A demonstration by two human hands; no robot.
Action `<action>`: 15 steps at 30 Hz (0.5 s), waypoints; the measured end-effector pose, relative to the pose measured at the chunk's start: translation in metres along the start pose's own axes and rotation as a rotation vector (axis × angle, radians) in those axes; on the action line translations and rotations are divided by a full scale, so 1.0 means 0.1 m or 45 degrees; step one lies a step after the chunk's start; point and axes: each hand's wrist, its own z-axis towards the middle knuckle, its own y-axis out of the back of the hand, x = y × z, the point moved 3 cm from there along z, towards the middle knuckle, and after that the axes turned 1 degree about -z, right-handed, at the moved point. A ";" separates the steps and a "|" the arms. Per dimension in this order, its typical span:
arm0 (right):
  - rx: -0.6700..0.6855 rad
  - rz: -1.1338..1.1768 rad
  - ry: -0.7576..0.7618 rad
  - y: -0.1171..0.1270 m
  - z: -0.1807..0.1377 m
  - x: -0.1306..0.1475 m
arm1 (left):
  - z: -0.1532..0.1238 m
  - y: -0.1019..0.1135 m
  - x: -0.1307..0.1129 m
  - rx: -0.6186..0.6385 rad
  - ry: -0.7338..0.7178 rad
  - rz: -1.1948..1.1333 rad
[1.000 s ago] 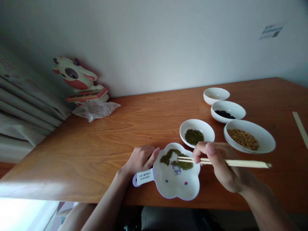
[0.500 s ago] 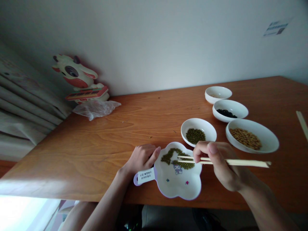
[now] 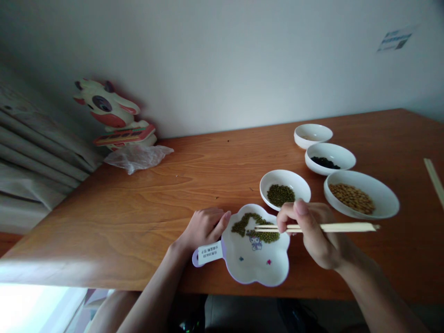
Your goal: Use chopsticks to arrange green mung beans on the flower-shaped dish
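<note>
Mung beans (image 3: 266, 236) lie in the flower-shaped dish (image 3: 255, 273). The right hand (image 3: 321, 236) pinches 2 chopsticks (image 3: 347, 227) there, maybe picking; any caught bean is too small to see. The left hand (image 3: 204, 226) rests loosely beside it. A gentle squeeze seems needed next.

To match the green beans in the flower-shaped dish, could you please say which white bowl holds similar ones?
The leftmost bowl, just beyond the flower-shaped dish. No other bowl shows green beans; two hold black beans and tan beans.
</note>
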 end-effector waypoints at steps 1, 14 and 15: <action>-0.007 0.004 0.000 -0.01 0.00 0.00 | 0.00 0.00 0.00 0.001 0.002 0.001; -0.587 -0.070 -0.008 0.53 -0.11 0.00 | -0.01 0.00 0.01 0.014 0.036 -0.028; -0.697 -0.084 -0.026 0.60 -0.13 -0.01 | -0.01 -0.01 0.01 0.012 0.035 -0.031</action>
